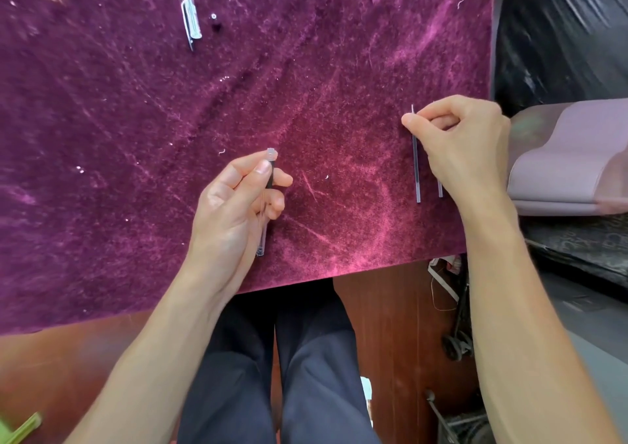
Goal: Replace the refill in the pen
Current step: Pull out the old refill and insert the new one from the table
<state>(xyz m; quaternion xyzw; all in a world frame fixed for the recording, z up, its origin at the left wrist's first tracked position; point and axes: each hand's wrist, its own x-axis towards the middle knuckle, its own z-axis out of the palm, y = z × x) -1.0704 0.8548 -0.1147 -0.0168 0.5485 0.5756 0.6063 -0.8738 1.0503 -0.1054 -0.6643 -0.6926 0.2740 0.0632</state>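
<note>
My left hand (234, 202) grips a clear pen barrel (262, 239) with a dark grip section; its open end points away from me, its tail sticks out below my palm. My right hand (458, 138) pinches the tip end of a thin grey refill (416, 168) between thumb and forefinger, near the right edge of the purple velvet cloth (170, 138). A second refill (440, 188) lies beside it, mostly hidden under my hand. The clear pen cap (191, 19) with its clip lies far away at the upper left, with a small dark part (215, 26) next to it.
The velvet cloth covers the table, whose near edge runs just below my hands. A pale lilac case (571, 165) sits at the right beside the cloth. A green object (20, 426) shows at the lower left. My legs are under the table.
</note>
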